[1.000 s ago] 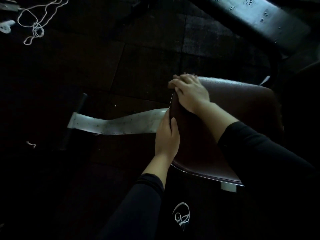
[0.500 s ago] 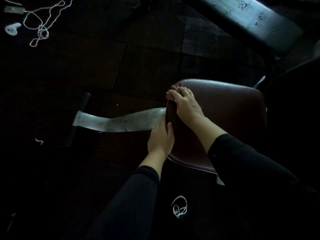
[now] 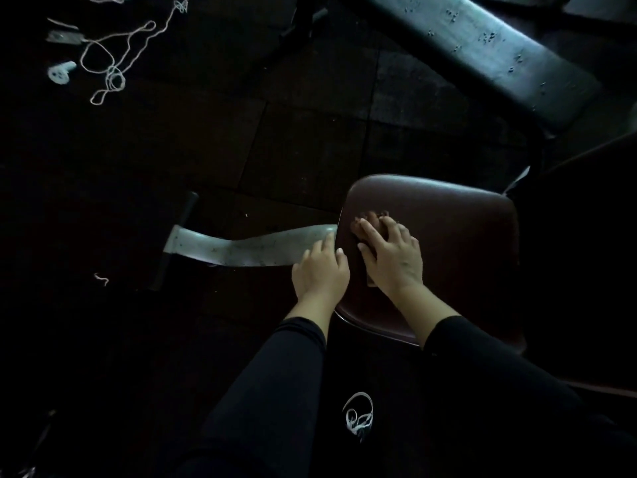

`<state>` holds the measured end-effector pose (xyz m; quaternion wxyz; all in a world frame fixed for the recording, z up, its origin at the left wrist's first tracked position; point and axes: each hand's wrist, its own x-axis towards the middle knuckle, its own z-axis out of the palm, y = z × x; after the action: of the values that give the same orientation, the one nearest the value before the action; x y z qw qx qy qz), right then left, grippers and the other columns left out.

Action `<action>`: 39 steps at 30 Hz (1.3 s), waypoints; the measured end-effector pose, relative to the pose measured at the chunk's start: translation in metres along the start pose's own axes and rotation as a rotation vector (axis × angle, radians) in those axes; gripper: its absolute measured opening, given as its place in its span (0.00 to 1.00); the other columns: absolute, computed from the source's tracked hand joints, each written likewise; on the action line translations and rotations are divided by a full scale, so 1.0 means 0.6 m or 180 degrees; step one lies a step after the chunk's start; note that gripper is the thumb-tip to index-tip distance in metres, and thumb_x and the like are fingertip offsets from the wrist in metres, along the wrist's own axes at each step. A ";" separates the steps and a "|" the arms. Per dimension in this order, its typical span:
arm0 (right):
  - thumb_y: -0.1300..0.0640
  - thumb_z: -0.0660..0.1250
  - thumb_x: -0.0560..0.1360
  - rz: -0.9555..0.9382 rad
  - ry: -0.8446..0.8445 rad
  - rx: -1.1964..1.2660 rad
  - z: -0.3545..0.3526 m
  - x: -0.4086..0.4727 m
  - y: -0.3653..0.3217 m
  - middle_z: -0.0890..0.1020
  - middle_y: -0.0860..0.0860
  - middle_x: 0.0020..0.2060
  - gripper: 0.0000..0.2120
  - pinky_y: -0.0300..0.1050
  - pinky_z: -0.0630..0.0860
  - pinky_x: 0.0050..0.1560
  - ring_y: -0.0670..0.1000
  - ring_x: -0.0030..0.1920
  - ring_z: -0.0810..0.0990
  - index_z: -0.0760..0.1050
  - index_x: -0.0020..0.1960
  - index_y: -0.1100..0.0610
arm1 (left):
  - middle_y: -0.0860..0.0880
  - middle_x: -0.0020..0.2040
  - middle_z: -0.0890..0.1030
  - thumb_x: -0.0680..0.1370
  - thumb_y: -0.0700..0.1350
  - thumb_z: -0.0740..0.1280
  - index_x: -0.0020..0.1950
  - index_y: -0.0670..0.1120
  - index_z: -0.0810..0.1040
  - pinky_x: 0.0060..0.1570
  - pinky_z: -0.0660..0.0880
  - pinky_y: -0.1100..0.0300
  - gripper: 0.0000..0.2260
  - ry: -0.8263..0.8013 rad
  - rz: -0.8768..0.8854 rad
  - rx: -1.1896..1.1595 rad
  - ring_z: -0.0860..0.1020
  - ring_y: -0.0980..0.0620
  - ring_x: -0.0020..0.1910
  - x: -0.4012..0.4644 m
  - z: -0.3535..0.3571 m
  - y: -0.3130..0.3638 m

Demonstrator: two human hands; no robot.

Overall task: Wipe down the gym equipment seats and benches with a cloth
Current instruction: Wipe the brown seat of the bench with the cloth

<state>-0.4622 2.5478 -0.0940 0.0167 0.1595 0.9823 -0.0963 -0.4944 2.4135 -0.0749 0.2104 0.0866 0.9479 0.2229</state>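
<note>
Right hand presses a dark cloth flat on the maroon seat pad, fingers spread; left hand curls over the pad's left edge.
The small cloth could bunch or slip off the near edge — the vinyl looks slick. Dim room, dark floor tiles, a grey bench beyond, loose string.

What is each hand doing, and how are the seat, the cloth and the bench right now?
Right hand: fingers spread, pressing the cloth flat on the seat.
Left hand: gripping the seat's left edge.
Cloth: dark, mostly hidden under the right hand.
Seat: brown, shiny, being wiped.
Bench: untouched, speckled with spots.
String: loose on the floor.
</note>
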 end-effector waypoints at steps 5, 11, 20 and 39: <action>0.63 0.66 0.75 0.0124 0.0117 0.0064 0.012 0.002 -0.024 0.72 0.67 0.62 0.21 0.58 0.78 0.51 0.67 0.56 0.74 0.72 0.67 0.58 | 0.50 0.70 0.70 0.83 0.52 0.51 0.77 0.51 0.58 0.62 0.66 0.51 0.22 -0.0034 0.0047 0.0212 0.70 0.49 0.67 0.004 0.016 -0.017; 0.65 0.66 0.74 0.0089 -0.0217 0.0382 -0.019 -0.016 -0.030 0.69 0.66 0.64 0.27 0.58 0.74 0.58 0.65 0.60 0.70 0.65 0.72 0.61 | 0.51 0.71 0.71 0.83 0.51 0.52 0.77 0.49 0.61 0.65 0.64 0.51 0.22 0.0155 0.0132 0.0508 0.68 0.51 0.68 -0.019 -0.002 -0.026; 0.48 0.64 0.76 0.0599 -0.0001 -0.0002 -0.019 -0.083 -0.029 0.70 0.61 0.66 0.21 0.61 0.74 0.51 0.66 0.60 0.71 0.70 0.69 0.47 | 0.51 0.72 0.69 0.83 0.50 0.54 0.76 0.49 0.61 0.68 0.63 0.53 0.21 0.0218 0.0434 0.0276 0.66 0.52 0.71 -0.042 -0.023 -0.009; 0.57 0.62 0.79 0.0498 -0.0095 0.1002 -0.023 -0.093 -0.050 0.74 0.64 0.58 0.19 0.56 0.78 0.50 0.63 0.54 0.75 0.70 0.69 0.58 | 0.48 0.77 0.60 0.83 0.49 0.54 0.78 0.47 0.58 0.66 0.69 0.53 0.23 -0.0023 0.0301 0.0083 0.62 0.51 0.74 -0.049 0.013 -0.013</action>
<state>-0.4190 2.5056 -0.0712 0.0136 0.2347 0.9394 -0.2497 -0.4652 2.4020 -0.0740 0.2019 0.1349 0.9448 0.2199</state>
